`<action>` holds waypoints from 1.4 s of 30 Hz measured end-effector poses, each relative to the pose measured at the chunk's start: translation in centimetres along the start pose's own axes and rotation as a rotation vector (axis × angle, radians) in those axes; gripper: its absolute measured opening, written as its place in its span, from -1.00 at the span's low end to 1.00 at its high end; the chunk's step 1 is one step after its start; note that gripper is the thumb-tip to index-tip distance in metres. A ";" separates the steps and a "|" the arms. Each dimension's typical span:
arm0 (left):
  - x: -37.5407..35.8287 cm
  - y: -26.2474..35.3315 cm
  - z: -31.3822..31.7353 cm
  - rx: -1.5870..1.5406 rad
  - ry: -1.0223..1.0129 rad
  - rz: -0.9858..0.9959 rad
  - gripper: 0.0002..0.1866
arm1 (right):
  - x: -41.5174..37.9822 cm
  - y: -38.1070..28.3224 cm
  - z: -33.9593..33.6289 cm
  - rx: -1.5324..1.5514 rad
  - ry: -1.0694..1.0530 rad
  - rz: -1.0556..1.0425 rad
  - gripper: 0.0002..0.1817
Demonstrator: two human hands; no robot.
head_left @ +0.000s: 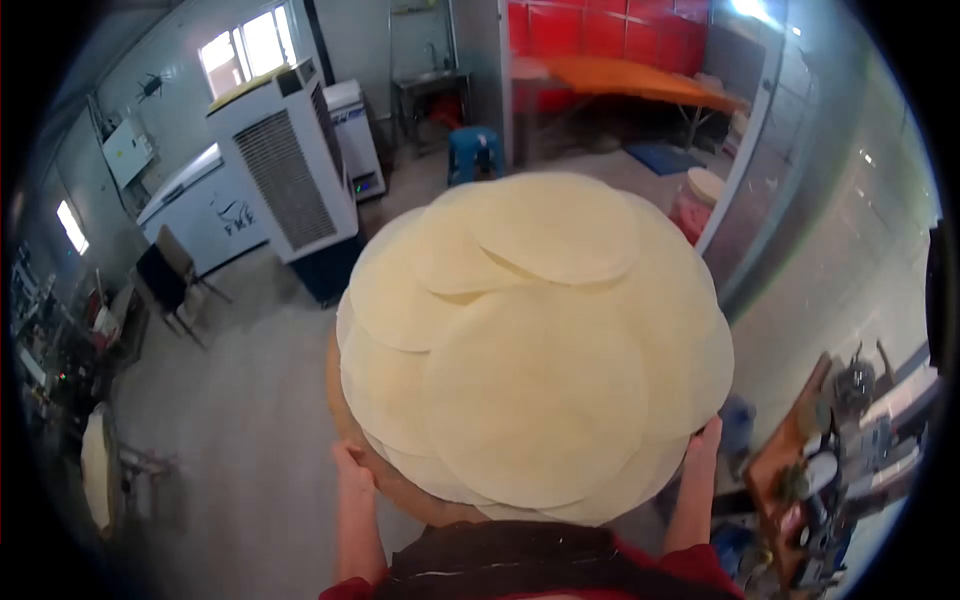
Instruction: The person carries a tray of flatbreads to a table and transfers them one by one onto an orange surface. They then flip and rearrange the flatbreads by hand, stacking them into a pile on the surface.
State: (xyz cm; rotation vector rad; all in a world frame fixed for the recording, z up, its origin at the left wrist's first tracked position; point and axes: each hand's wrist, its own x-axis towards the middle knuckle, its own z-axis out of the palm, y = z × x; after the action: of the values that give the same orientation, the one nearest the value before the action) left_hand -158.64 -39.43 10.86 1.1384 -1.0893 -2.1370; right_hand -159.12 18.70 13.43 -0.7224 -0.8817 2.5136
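A wide round brown board (405,492) is carried level in front of my body, piled with thin round dough sheets (540,390) that overlap one another. The sheets cover nearly all of the board, leaving its rim showing at the lower left. At that rim my left hand (354,464) is closed on the edge, its fingers partly under the board. On the opposite side my right hand (705,440) grips the edge, with most of its fingers hidden beneath the pile.
Left of the board stands a tall air cooler (280,170), with a chest freezer (205,215) and a chair (172,278) farther left. A blue stool (475,153) is ahead. An orange-topped table (630,80) stands beyond the doorway. A cluttered wooden table (785,450) is at right.
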 end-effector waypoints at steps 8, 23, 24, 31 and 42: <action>14.7 -3.8 33.1 0.080 -0.128 -0.227 -0.89 | 20.7 -0.8 14.6 0.101 0.065 -0.112 -0.63; 38.5 -17.9 92.7 0.163 -0.353 -0.445 -0.88 | 67.5 0.8 36.9 -0.078 0.189 -0.350 -0.65; 38.1 -17.8 97.6 0.182 -0.419 -0.374 -0.88 | 70.2 1.5 38.6 -0.047 0.203 -0.359 -0.65; 41.7 -23.0 123.3 0.192 -0.430 -0.524 -0.85 | 89.1 -3.4 47.1 0.022 0.266 -0.445 -0.67; 46.9 -39.6 157.3 0.104 -0.498 -0.448 -0.90 | 123.0 -13.6 54.6 0.081 0.334 -0.521 -0.71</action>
State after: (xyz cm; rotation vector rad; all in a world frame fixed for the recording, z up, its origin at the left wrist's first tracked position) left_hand -318.11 16.17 9.76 0.9877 -1.2530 -2.8518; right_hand -286.24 64.88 17.16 -0.7429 -0.7283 1.8924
